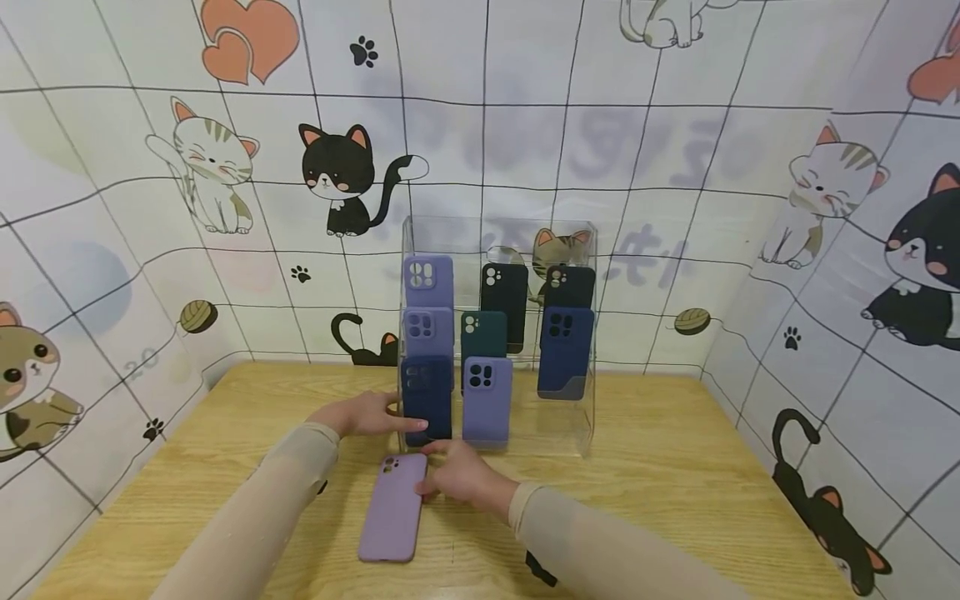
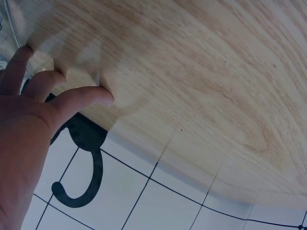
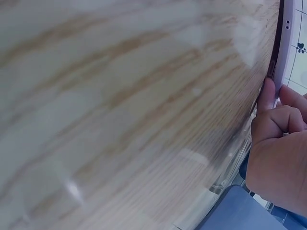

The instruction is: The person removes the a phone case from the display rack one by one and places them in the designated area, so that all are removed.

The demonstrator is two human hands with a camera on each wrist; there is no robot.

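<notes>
A clear tiered display stand holds several phone cases upright. My left hand holds the stand's left edge, its thumb lying across the foot of a navy phone case in the bottom row. In the left wrist view, the fingers of that hand are spread low by the tabletop. My right hand pinches the upper right edge of a pink phone case, just in front of the stand. That case has camera holes at its top left. From the right wrist, the case shows edge-on between thumb and finger.
Two purple cases stand above the navy one. A black case, a green case and a purple case fill the middle. Another black case and a navy case stand right. A cat-print wall covering encloses the wooden table.
</notes>
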